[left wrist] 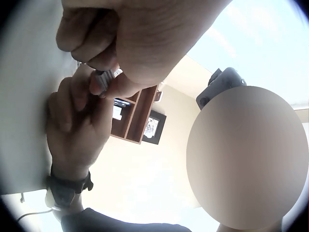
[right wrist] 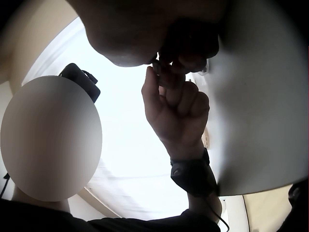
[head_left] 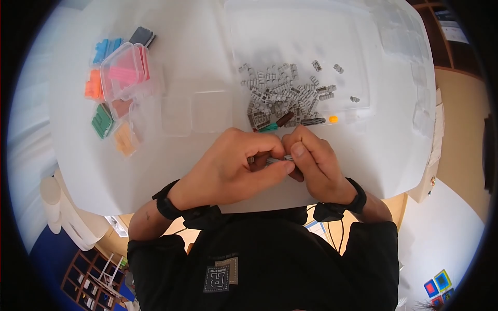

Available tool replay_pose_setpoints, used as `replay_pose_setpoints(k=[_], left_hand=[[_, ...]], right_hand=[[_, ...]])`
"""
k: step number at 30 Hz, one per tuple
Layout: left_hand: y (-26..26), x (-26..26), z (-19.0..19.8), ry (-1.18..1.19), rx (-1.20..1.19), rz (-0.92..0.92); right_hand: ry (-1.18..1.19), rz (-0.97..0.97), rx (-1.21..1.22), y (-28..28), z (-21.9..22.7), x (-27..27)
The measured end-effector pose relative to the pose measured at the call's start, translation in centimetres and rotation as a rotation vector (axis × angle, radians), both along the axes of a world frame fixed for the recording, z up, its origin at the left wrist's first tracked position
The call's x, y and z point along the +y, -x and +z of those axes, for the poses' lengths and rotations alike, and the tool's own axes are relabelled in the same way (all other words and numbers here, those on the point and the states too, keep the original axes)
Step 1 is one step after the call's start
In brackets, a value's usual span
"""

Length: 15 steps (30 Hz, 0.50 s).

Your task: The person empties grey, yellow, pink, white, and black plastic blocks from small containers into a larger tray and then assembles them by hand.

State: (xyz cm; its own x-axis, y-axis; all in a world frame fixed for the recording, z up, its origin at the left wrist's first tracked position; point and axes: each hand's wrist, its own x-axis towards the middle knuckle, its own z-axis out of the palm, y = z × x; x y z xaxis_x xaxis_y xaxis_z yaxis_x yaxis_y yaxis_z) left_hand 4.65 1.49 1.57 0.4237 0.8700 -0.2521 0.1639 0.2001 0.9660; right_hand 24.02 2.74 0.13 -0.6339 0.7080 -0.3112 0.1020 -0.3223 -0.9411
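Close to the near table edge, my left hand (head_left: 223, 166) and right hand (head_left: 317, 163) meet at the fingertips. Thumb and fingers of the left pinch a small stack of grey building bricks (head_left: 272, 161); in the left wrist view its ridged side (left wrist: 104, 79) shows between the two hands. My right hand's curled fingers and thumb grip a grey piece (head_left: 289, 157) at the right end of this stack, mostly covered by the fingers. Just beyond the hands lies a pile of loose grey bricks (head_left: 282, 96). The right wrist view is dark around the fingertips.
Beside the pile lie a teal piece (head_left: 268, 127), a brown piece (head_left: 285, 119), a dark grey strip (head_left: 313, 121) and a yellow brick (head_left: 333, 119). Clear boxes with pink (head_left: 124, 75), orange (head_left: 93, 85), green (head_left: 102, 121) and other coloured pieces stand left. Clear trays (head_left: 211, 111) are mid-table.
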Motion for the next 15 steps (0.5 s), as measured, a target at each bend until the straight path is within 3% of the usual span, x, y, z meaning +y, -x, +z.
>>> replay_pose_setpoints(k=[6,10,15], left_hand=[[-0.12,-0.18,0.31,-0.042,0.037,0.068],[0.34,0.07,0.32,-0.004,0.072,-0.018],[0.20,-0.22,0.23,-0.013,0.019,-0.047]], right_hand=[[-0.088,0.056,0.029,-0.26,0.07,0.38],[0.024,0.085,0.060,-0.37,0.30,0.72],[-0.044,0.108,0.068,-0.34,0.13,0.65]])
